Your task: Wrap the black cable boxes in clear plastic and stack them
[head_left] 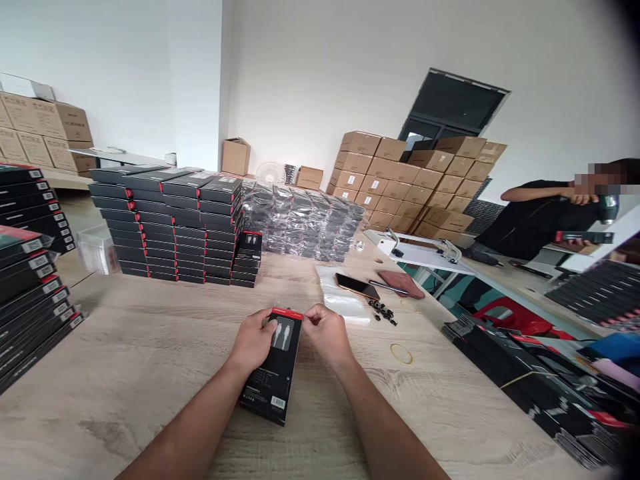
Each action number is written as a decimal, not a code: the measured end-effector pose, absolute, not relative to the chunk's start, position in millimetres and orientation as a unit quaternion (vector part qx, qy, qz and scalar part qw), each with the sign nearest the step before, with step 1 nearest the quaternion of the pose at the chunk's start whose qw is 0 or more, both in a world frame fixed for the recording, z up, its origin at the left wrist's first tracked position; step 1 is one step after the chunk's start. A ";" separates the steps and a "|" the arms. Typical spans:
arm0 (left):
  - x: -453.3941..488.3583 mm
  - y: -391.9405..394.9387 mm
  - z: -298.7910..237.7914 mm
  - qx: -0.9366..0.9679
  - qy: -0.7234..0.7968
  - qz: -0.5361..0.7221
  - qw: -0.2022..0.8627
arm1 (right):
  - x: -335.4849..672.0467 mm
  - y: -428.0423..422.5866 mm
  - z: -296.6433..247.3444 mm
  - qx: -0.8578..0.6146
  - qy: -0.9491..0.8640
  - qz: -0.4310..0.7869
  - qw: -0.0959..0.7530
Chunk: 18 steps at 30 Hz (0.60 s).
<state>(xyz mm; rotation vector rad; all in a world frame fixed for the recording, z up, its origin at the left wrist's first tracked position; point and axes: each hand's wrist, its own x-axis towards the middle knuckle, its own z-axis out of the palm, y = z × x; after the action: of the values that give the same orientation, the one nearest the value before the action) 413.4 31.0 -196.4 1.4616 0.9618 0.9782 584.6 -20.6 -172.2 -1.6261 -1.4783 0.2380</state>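
Observation:
A black cable box (273, 380) with a red top edge and a picture of two white connectors lies tilted just above the table in front of me. My left hand (254, 339) is closed around its upper left side, the thumb on the front face. At the upper right corner, my right hand (326, 333) is pinched, its fingertips touching the box's edge. What those fingertips hold, if anything, is too small to tell. Close to my right hand lie clear plastic bags (343, 300) and small black pieces (383, 311).
Stacks of black boxes stand ahead (170, 227) and at left (35, 307). Behind are film-wrapped boxes (305, 220). A phone (357, 286), a brown pouch (403, 283) and a rubber band (401, 354) lie right. Flat black packaging (520, 380) and a co-worker (530, 220) with a heat gun are farther right.

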 end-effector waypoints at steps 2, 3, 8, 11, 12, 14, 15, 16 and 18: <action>414.4 31.3 -196.6 0.611 0.410 0.419 0.532 | 581.3 -21.6 -168.7 -0.653 -0.600 0.076 0.456; 414.7 30.9 -195.7 0.603 0.410 0.433 0.531 | 578.8 -22.2 -166.9 -0.646 -0.602 0.075 0.463; 414.1 18.6 -174.0 0.544 0.329 0.564 0.527 | 559.6 -27.6 -154.4 -0.574 -0.528 0.226 0.584; 408.2 7.4 -150.3 0.547 0.263 0.581 0.542 | 551.8 -35.0 -142.6 -0.514 -0.484 0.297 0.643; 404.9 4.9 -142.9 0.548 0.252 0.583 0.545 | 551.2 -38.0 -138.3 -0.494 -0.486 0.298 0.656; 396.8 2.7 -131.6 0.556 0.239 0.576 0.549 | 553.0 -44.1 -129.8 -0.463 -0.515 0.301 0.656; 392.5 3.0 -128.2 0.571 0.234 0.558 0.554 | 555.4 -47.0 -126.1 -0.456 -0.539 0.308 0.638; 388.5 3.8 -126.4 0.595 0.231 0.527 0.561 | 558.5 -49.5 -122.9 -0.458 -0.566 0.318 0.607; 381.8 6.3 -127.7 0.657 0.236 0.434 0.569 | 566.2 -53.8 -118.0 -0.478 -0.620 0.352 0.513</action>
<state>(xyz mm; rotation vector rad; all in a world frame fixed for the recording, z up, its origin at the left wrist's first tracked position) 381.8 6.3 -127.7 1.5428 0.5536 1.0188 566.2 -53.8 -118.0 -1.1503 -1.4898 0.8462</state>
